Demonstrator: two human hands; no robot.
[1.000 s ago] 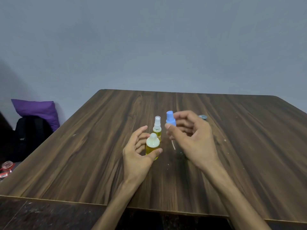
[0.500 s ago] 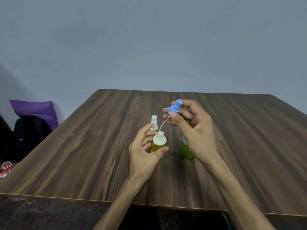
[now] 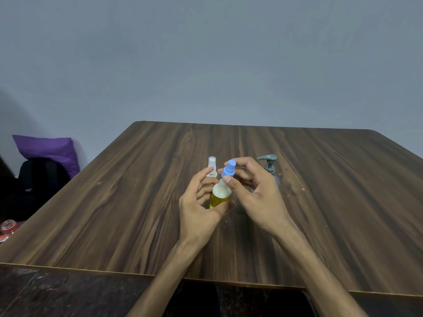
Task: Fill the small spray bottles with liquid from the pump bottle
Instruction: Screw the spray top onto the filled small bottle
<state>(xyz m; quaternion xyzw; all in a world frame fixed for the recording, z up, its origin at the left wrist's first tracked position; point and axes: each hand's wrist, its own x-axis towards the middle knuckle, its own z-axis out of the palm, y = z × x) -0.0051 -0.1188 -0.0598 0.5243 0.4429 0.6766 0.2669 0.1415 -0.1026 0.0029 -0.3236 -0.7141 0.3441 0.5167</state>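
At mid-tabletop (image 3: 142, 202): small spray bottle (image 3: 220, 197), yellow liquid, left hand (image 3: 201, 202) curled round its body. Right hand (image 3: 249, 191) pinches blue spray cap (image 3: 229, 168) at the neck, seemingly half-seated. Likely light, smooth, slippery if wet; grip body low, cap by its collar. Second spray bottle (image 3: 212, 167) just behind; pump bottle (image 3: 269, 167) near right.

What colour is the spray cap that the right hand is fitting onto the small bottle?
Light blue: the spray cap, pinched by the right hand, shows clearly in the head view.
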